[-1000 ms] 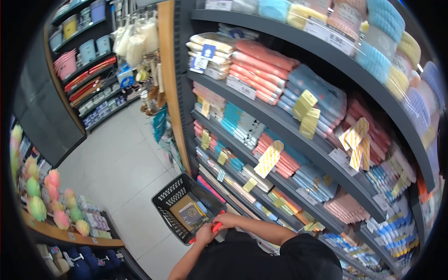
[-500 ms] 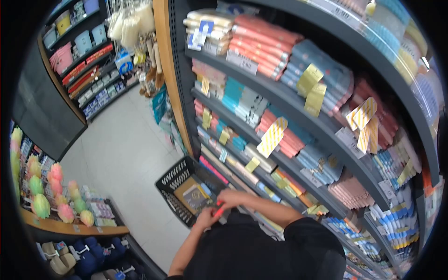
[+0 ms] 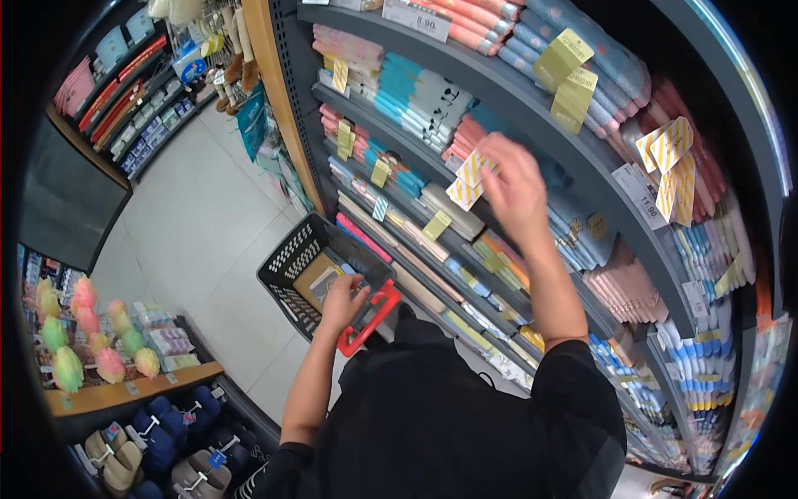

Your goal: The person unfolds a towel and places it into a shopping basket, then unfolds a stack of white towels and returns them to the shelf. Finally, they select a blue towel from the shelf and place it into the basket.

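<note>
My right hand (image 3: 513,179) is raised to the shelf, its fingers bent over the top of yellow-and-white striped tags (image 3: 470,180) in front of folded pink towels (image 3: 467,135). Whether the fingertips grip a tag or a towel is hidden. Low on the left, my left hand (image 3: 342,301) is over the near end of a black shopping basket (image 3: 281,264), beside its red handle (image 3: 376,319), with fingers bent; what they touch is unclear. Inside the basket lies a brown flat item (image 3: 312,281).
Shelves of folded towels (image 3: 416,96) rise on the right, with a dark shelf edge (image 3: 465,58) curving near my right arm. Pastel puffs (image 3: 68,366) and slippers (image 3: 116,461) are at the lower left. Brushes (image 3: 241,58) hang beside a wooden post (image 3: 287,108).
My hands have parted: the right rose to the striped tags, while the left moved up and left over the basket. The red handle now shows more fully, and the view has shifted.
</note>
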`<state>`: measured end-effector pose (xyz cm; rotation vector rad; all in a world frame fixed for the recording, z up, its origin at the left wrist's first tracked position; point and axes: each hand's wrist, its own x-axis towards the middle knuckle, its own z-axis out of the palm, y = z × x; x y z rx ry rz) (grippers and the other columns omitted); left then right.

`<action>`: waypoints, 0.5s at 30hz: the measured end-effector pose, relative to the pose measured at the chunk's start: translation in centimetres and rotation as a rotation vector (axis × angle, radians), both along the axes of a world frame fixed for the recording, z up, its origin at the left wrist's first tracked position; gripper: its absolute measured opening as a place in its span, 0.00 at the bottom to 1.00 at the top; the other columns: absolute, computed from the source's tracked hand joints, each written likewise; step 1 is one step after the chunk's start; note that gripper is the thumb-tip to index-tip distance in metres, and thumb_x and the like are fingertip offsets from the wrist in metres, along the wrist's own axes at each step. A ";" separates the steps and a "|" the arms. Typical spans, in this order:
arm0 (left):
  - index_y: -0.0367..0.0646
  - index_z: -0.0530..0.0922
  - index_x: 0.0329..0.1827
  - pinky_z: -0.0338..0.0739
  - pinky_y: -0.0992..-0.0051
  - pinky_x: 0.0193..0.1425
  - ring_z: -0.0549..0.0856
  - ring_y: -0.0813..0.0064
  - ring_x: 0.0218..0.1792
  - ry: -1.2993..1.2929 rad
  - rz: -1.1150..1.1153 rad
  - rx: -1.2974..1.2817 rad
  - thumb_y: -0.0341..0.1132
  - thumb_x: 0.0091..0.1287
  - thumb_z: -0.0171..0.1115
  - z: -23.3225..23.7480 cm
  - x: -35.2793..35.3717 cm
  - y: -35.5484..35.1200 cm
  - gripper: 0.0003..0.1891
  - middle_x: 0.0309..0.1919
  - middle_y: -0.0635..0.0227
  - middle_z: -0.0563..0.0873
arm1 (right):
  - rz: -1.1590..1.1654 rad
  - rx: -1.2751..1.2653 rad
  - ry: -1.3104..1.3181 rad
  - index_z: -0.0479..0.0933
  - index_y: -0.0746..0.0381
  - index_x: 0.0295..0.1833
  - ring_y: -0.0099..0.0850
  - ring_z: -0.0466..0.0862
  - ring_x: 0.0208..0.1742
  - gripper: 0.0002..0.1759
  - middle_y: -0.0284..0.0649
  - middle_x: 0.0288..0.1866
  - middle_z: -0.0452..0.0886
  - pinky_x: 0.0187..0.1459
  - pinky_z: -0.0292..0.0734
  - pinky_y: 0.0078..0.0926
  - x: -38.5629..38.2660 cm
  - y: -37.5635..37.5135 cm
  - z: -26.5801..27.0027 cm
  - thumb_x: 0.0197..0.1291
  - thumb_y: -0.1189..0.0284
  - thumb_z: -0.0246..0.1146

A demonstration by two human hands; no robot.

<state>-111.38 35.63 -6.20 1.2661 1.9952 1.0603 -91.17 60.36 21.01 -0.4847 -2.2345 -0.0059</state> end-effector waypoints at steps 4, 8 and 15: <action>0.36 0.81 0.51 0.77 0.62 0.50 0.83 0.54 0.45 -0.055 -0.036 -0.025 0.39 0.64 0.68 -0.1 1.0 0.2 0.18 0.40 0.53 0.83 | -0.275 -0.241 -0.095 0.77 0.61 0.60 0.50 0.83 0.50 0.23 0.52 0.51 0.82 0.52 0.77 0.42 0.6 0.7 1.8 0.62 0.64 0.66; 0.34 0.80 0.51 0.80 0.65 0.50 0.86 0.59 0.45 -0.024 -0.119 -0.188 0.40 0.64 0.68 -3.2 2.2 -2.3 0.19 0.44 0.52 0.85 | -0.436 -0.228 -0.379 0.70 0.64 0.68 0.53 0.77 0.62 0.36 0.56 0.63 0.77 0.62 0.71 0.42 2.2 5.0 1.9 0.60 0.55 0.68; 0.35 0.82 0.48 0.81 0.66 0.48 0.88 0.63 0.42 -0.169 -0.093 -0.325 0.43 0.66 0.68 -5.2 3.5 -5.1 0.18 0.39 0.55 0.88 | -0.411 -0.162 -0.472 0.62 0.59 0.76 0.50 0.70 0.72 0.50 0.52 0.72 0.70 0.69 0.67 0.40 2.6 5.7 0.8 0.50 0.55 0.75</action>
